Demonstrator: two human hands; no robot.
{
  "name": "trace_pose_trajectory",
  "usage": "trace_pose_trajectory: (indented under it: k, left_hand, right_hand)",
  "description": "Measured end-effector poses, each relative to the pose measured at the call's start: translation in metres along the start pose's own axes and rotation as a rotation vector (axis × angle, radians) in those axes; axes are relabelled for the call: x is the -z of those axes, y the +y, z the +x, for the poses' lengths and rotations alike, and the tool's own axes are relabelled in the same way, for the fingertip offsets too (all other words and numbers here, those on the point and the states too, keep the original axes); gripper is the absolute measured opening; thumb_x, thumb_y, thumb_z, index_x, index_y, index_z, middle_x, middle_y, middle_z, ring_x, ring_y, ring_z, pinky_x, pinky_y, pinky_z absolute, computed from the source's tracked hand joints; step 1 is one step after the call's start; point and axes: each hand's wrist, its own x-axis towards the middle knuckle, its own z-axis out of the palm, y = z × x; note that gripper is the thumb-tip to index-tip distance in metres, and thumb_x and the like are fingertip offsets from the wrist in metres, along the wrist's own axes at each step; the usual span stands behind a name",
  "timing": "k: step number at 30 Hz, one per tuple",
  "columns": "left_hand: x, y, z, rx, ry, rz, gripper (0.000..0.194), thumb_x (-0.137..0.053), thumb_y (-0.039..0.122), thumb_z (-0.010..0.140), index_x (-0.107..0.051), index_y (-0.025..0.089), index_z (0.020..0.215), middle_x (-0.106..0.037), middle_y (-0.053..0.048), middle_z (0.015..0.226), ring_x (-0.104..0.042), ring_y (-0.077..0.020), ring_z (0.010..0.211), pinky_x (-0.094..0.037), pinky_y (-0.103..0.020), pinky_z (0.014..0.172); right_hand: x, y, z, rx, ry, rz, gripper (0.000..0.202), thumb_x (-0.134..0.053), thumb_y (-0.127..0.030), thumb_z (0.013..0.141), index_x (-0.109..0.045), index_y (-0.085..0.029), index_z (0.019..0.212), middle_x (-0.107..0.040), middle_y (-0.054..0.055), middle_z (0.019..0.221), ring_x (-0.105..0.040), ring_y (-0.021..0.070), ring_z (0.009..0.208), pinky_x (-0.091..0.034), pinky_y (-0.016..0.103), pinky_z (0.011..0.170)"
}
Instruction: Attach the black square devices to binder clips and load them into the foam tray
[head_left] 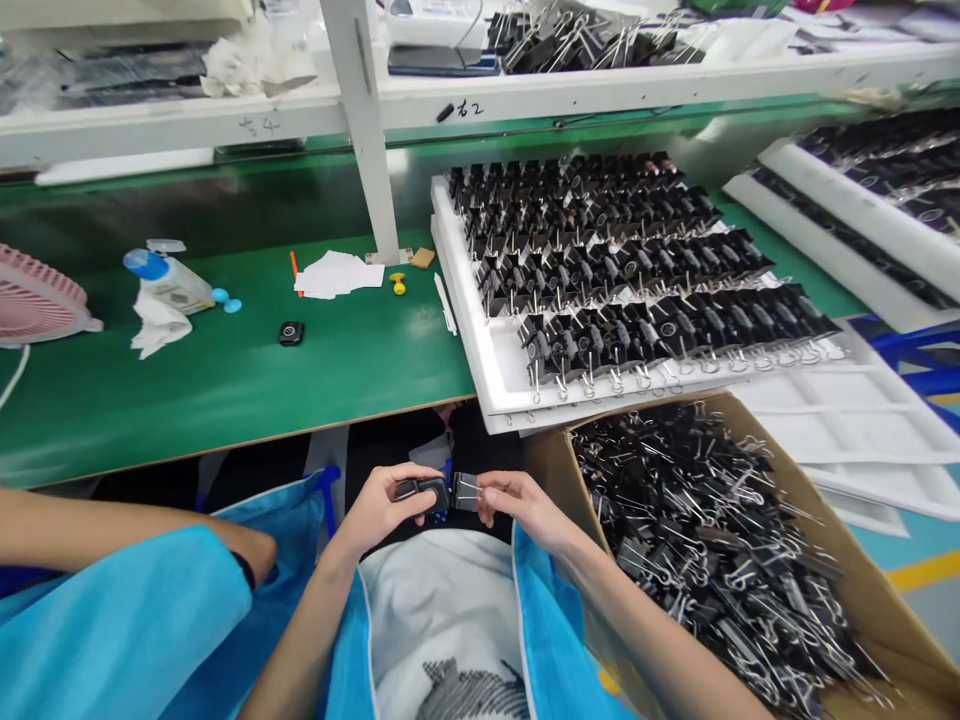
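Just beyond my lap, my left hand is closed around a small black device, the thumb lying on its face. Facing it, my right hand pinches the wire handles of a black binder clip. The clip is beside the right end of the device; whether they touch is hard to tell. A white foam tray on the green table holds several rows of black pieces with binder clips on them. Right of my lap, an open cardboard box is full of loose black binder clips.
On the green table are a similar black device, a bottle, white paper and a pink fan. Another person's arm reaches in at the left. More trays stand at the right.
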Motion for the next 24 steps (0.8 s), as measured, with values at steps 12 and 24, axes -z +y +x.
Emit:
trace_pose_trajectory:
  k: [12, 24]
  left_hand:
    - [0.001, 0.007, -0.006, -0.064, -0.079, 0.418, 0.028, -0.073, 0.032, 0.087, -0.082, 0.019, 0.11, -0.072, -0.009, 0.094, -0.065, -0.0153, 0.071, -0.048, -0.022, 0.06]
    - [-0.005, 0.026, -0.007, -0.05, -0.143, 0.463, 0.03, -0.076, 0.02, 0.08, -0.082, 0.023, 0.109, -0.079, -0.005, 0.103, -0.072, -0.0203, 0.09, -0.053, -0.026, 0.08]
  right_hand:
    - [-0.014, -0.011, -0.004, -0.119, -0.018, -0.21, 0.048, -0.079, -0.058, 0.083, -0.072, -0.013, 0.097, -0.065, 0.002, 0.074, -0.058, 0.0138, 0.066, -0.044, 0.027, 0.068]
    - [-0.027, -0.025, -0.005, -0.015, -0.121, -0.391, 0.044, -0.076, -0.044, 0.089, -0.068, -0.017, 0.122, -0.07, 0.007, 0.103, -0.061, 0.0186, 0.085, -0.047, 0.03, 0.077]
